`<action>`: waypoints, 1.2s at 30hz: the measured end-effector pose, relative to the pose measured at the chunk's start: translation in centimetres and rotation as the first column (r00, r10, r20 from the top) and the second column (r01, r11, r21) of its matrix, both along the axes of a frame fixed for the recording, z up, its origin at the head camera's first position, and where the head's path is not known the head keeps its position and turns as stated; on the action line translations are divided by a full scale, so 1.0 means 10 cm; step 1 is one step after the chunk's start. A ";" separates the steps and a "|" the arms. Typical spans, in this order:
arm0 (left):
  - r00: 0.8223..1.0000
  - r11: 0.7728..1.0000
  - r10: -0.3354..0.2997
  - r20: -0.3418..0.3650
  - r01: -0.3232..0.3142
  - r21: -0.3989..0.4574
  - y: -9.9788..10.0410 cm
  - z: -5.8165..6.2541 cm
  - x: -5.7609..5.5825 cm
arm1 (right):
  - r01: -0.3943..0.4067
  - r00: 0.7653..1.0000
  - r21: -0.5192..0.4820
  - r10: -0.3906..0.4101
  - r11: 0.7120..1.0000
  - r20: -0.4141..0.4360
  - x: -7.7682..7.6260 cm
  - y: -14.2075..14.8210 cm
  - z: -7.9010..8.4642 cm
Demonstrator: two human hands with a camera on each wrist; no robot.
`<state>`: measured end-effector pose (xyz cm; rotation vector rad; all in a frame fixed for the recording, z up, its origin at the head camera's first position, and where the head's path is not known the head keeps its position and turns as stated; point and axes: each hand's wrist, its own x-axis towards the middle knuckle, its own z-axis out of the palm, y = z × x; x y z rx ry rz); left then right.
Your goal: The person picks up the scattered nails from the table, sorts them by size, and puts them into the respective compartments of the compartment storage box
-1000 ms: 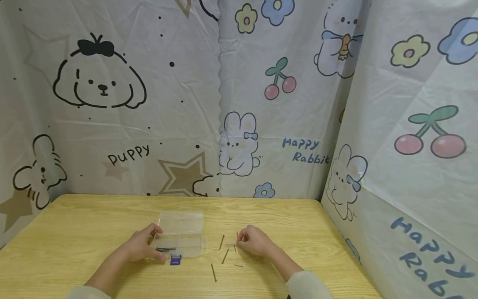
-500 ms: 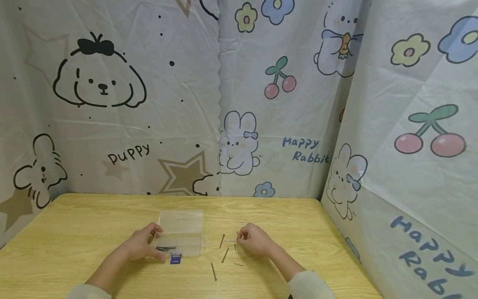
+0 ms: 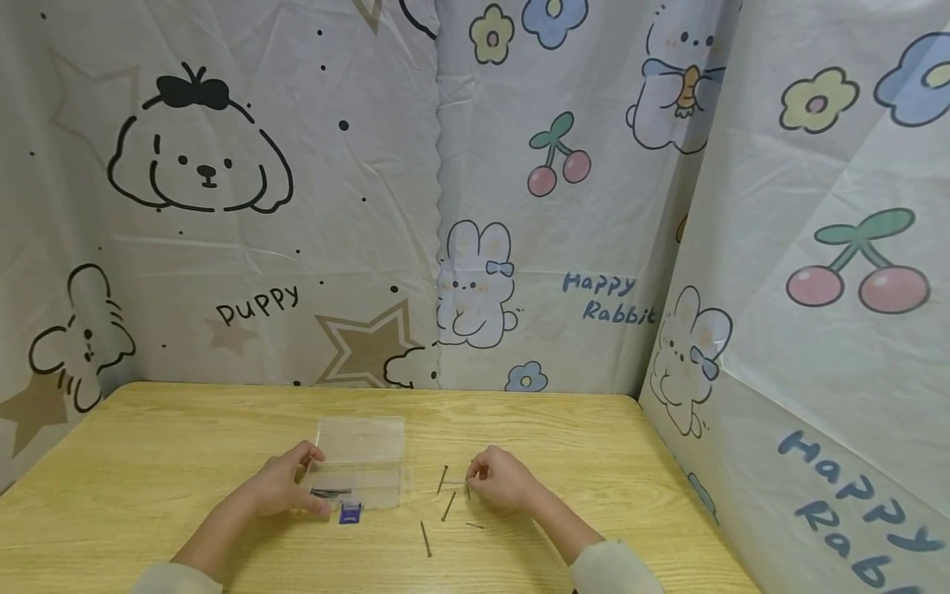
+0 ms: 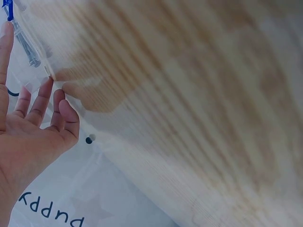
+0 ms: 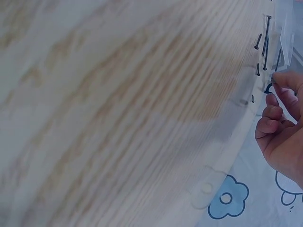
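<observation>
A clear plastic box [image 3: 359, 441] with its lid raised lies on the table, a blue latch [image 3: 350, 513] at its front. My left hand [image 3: 285, 483] holds the box by its left side, thumb near the front corner and fingers at the far edge. Several dark nails [image 3: 331, 492] lie in the front compartment. Right of the box, my right hand [image 3: 500, 480] pinches a thin nail [image 3: 454, 483] between thumb and forefinger, its shaft pointing left. Around that hand lie loose nails, among them a long one [image 3: 425, 538] and a short one [image 3: 474, 525].
The wooden table [image 3: 579, 445] runs back to a printed curtain [image 3: 356, 206]. Another printed curtain [image 3: 809, 355] hangs along the right edge. More loose nails [image 5: 266, 45] lie near the fingertips in the right wrist view.
My right hand has shifted very slightly to the left, with the pinched nail in it. The left hand and the box stay in place.
</observation>
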<state>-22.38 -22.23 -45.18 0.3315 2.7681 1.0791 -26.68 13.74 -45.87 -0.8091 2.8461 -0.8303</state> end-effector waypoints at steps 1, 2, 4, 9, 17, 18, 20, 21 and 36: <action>1.000 1.000 -0.001 0.000 0.001 0.000 0.00 0.00 0.00 | 0.001 1.000 -0.002 -0.001 1.000 -0.001 0.00 0.00 0.00; 1.000 1.000 -0.002 0.000 0.002 0.000 0.00 0.00 0.00 | 0.002 1.000 -0.003 -0.002 1.000 -0.002 0.01 -0.01 0.00; 1.000 1.000 -0.002 0.002 0.002 0.002 0.00 0.00 0.00 | 0.000 1.000 -0.007 0.000 1.000 -0.005 0.01 -0.02 0.00; 1.000 1.000 0.004 0.006 -0.004 -0.003 0.00 0.00 0.00 | -0.005 1.000 -0.013 0.004 1.000 -0.006 0.03 -0.05 0.03; 1.000 1.000 0.003 0.007 -0.003 -0.006 -0.01 -0.01 -0.01 | -0.003 1.000 -0.007 0.002 1.000 -0.008 0.05 -0.12 0.05; 1.000 1.000 0.004 0.008 -0.004 -0.006 -0.01 -0.01 -0.01 | -0.005 1.000 -0.010 0.005 1.000 -0.009 0.05 -0.13 0.06; 1.000 1.000 0.005 0.010 -0.005 -0.006 -0.01 -0.01 -0.01 | -0.020 1.000 -0.019 0.019 1.000 -0.024 0.05 -0.15 0.07; 1.000 1.000 0.006 0.012 -0.005 -0.006 -0.01 -0.01 -0.01 | -0.031 0.999 -0.028 0.030 0.999 -0.030 0.06 -0.15 0.08; 1.000 1.000 0.005 0.013 -0.005 0.002 0.01 0.00 0.00 | -0.025 1.000 -0.014 0.025 1.000 -0.010 0.08 -0.34 0.14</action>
